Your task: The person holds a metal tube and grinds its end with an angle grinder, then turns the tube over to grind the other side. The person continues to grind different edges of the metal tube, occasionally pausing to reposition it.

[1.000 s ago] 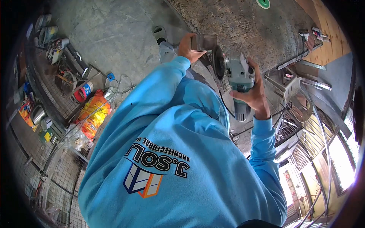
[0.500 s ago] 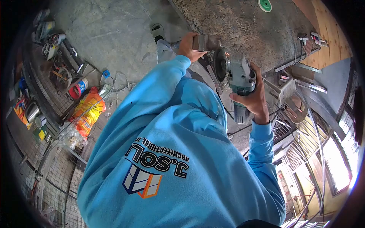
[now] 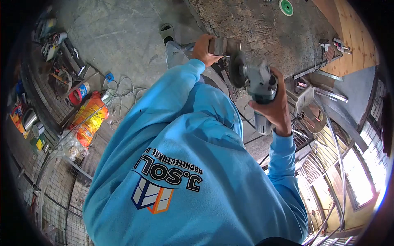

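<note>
My left hand (image 3: 202, 52) is closed around a short, boxy metal piece (image 3: 221, 46), held out over the edge of the rough worktop. In my right hand (image 3: 277, 107) is an angle grinder (image 3: 262, 88), gripped around its body with the thumb across the near side. Its dark disc (image 3: 237, 69) faces the metal piece, with the disc's upper edge right at the metal's lower right corner. The grinder's head is smeared by motion. My left palm hides part of the metal piece.
On the worn worktop (image 3: 262, 24) lies a green-centred disc (image 3: 286, 7). Small items (image 3: 341, 46) sit near a plywood sheet (image 3: 357, 37). A plastic chair (image 3: 307, 98) stands at right. An orange sack (image 3: 88, 119), looped cables (image 3: 121, 92) and a bucket (image 3: 79, 93) are at left.
The grinder has blurred, and its disc has shifted very slightly left relative to the body. The surroundings have slid a little left in view. Both hands keep their holds.
</note>
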